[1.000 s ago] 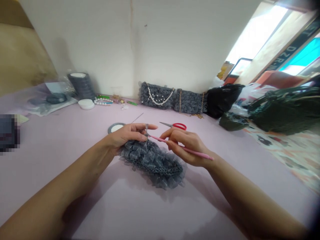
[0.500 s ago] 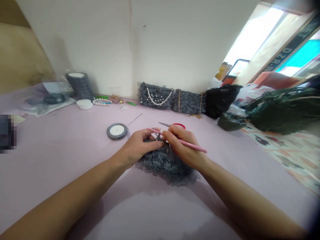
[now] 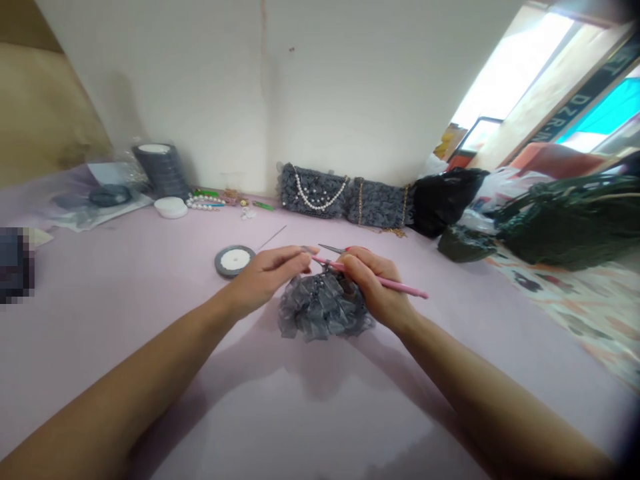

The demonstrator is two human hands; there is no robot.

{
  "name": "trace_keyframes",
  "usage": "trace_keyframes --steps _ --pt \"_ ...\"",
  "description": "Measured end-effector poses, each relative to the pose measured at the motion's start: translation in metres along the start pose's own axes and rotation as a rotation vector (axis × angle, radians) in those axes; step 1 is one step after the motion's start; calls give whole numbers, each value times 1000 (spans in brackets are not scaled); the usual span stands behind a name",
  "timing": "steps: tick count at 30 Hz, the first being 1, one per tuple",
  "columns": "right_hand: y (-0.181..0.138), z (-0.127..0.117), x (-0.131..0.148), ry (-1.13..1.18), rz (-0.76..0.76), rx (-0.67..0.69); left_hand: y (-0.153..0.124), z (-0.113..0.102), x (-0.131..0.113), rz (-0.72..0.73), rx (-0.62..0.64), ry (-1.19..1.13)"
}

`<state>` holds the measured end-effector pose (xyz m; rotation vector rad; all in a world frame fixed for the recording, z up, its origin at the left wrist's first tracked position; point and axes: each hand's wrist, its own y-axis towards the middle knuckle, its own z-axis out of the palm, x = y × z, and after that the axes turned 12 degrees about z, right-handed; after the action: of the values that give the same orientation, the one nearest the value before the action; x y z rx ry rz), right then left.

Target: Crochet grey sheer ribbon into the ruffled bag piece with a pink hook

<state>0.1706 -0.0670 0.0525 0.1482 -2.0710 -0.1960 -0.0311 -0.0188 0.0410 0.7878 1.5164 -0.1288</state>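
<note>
A ruffled grey ribbon crochet piece [image 3: 320, 310] hangs bunched between my hands above the pink surface [image 3: 125, 300]. My left hand [image 3: 265, 275] is closed, pinching the piece's top edge and the grey ribbon strand. My right hand [image 3: 373, 283] is closed round a pink crochet hook [image 3: 400, 287], whose tip sits in the top of the piece beside my left fingertips. Red-handled scissors [image 3: 331, 249] lie just behind my right hand, mostly hidden by it.
A grey ribbon spool [image 3: 234, 260] lies left of my hands, with a thin needle [image 3: 273, 237] near it. Two finished grey bags [image 3: 313, 191] lean on the wall. Ribbon rolls [image 3: 163, 170], pearls [image 3: 205, 202] and dark bags [image 3: 570, 220] lie around.
The crochet piece has been lifted and bunched up more compactly. My hands have drawn closer together and slightly up, with the hook tip staying in the piece's top edge.
</note>
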Motion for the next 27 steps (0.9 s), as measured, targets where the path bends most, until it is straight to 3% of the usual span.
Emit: trace_keyframes --steps 4,9,13,27 --pt "0 -1 -6 18 -40 -20 1 -13 -4 115 -80 237" --pt "0 -1 -10 29 -151 0 -4 -4 1 -51 22 -161" --pt "-1 -3 -10 -7 -212 44 -7 8 4 -91 6 -342" --pt "1 -13 -6 43 -195 111 -5 4 -4 -99 50 -301"
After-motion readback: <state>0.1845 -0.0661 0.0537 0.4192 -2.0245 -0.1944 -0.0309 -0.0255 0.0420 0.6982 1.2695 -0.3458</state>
